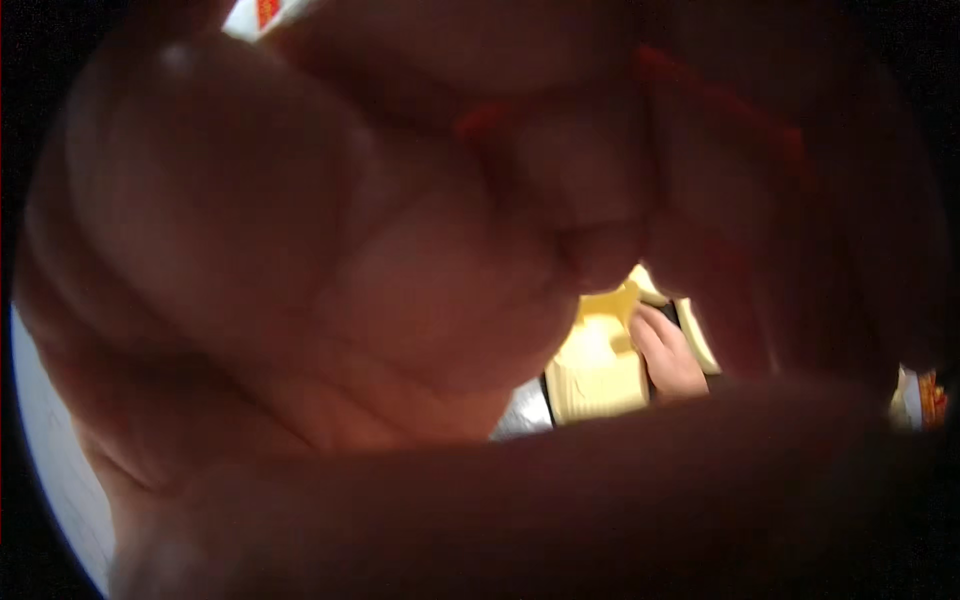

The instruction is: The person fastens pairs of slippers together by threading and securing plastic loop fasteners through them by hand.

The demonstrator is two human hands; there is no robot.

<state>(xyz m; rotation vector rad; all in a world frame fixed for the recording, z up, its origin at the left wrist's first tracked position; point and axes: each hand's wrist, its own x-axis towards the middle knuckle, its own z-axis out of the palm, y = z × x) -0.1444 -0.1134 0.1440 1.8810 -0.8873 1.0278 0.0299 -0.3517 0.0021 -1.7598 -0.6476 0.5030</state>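
Observation:
A hand, most likely my left hand [430, 270], is right in front of the camera. Its dark, blurred palm and folds of skin fill most of the view, and I cannot make out how its fingers are set. Through a small gap below right of the middle, my right hand [668, 355] shows, its fingers close together against the right edge of a pale yellow container [600, 393]. That container has a ridged near side and a brighter yellow part at its far end. The thumb of this hand is hidden.
Left of the container lies a shiny silver surface [525, 410]. A white surface [50, 440] curves along the left rim. At the far right is a small package with red and orange print [930, 400]; a white and red thing [264, 14] peeks in at the top.

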